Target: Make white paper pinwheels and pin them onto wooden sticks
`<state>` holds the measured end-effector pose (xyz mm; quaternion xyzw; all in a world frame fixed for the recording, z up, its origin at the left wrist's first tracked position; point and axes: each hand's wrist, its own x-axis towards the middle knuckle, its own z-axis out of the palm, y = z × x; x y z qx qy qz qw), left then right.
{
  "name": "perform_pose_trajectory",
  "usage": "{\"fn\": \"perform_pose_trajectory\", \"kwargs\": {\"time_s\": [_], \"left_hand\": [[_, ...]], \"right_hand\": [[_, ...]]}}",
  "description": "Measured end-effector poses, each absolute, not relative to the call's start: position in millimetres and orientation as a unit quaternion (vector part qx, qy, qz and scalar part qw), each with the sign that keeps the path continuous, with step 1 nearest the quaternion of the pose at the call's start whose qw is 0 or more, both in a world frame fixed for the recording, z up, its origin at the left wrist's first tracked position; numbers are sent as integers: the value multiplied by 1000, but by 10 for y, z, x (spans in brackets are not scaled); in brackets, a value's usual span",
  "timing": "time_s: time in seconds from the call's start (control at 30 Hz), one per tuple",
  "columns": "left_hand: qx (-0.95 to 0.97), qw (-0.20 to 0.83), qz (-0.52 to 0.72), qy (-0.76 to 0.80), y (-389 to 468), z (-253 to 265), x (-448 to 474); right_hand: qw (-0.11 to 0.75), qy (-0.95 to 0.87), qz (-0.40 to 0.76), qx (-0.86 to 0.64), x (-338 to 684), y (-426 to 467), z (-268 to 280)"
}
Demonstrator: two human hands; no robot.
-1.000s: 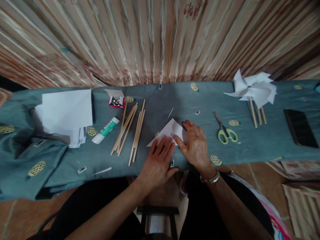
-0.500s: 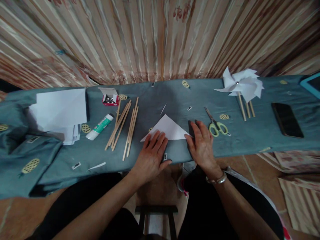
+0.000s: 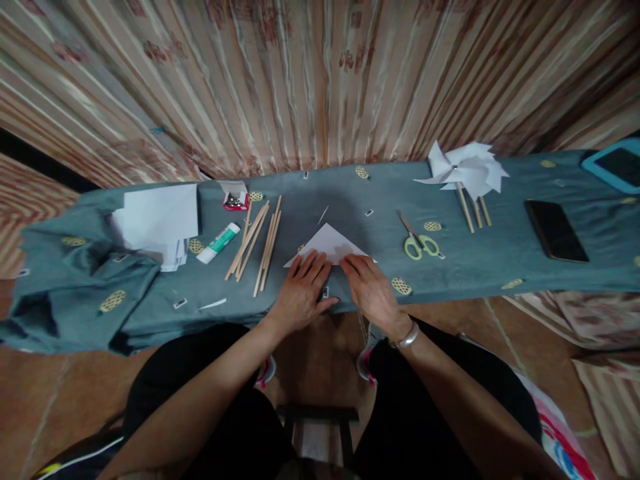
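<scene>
A sheet of white paper folded into a triangle (image 3: 327, 241) lies on the cloth-covered table, its tip pointing away from me. My left hand (image 3: 301, 288) rests on the triangle's lower left edge, fingers stretched and thumb spread to the side. On the lower right edge presses my right hand (image 3: 370, 287), its fingers laid along the fold; a bracelet circles that wrist. Beyond the tip is a thin paper sliver (image 3: 323, 214). Scissors with green handles (image 3: 419, 245) lie to the right of my right hand, and wooden sticks (image 3: 267, 250) lie to the left.
Left on the blue-green cloth (image 3: 350, 193) are a glue stick (image 3: 219, 243), a small red box of metal pieces (image 3: 235, 199) and a paper stack (image 3: 163, 213). To the right are paper pinwheels on sticks (image 3: 465, 170), a phone (image 3: 556, 230) and a blue-framed device (image 3: 615, 163). A curtain hangs behind.
My right hand has slid left along the fold from the right corner toward the middle. My left hand stays on the paper. The camera view has shifted slightly.
</scene>
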<state>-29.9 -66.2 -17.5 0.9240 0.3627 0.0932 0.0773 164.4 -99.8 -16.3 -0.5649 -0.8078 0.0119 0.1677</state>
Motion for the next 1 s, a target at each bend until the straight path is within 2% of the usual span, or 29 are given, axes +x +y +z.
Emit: {"fn": "perform_pose_trajectory", "kwargs": {"time_s": [0.2,0.57,0.8,1.0], "left_hand": [[927,75,58,362,-741,-164,-547],[906,48,87,411,-952,-195,-865],[903,45,107,413,-941,-228,-845],[905,39,114,409,-932,-213,-860]], "right_hand": [[167,-808,-1,-565,1632,-1055,-216],[143,-807,-21,-573,1541,-1069,-180],[162,-860,9,-483,1126,-1051,-194],[152,-823,-32,-546,1450,-1125,-212]]}}
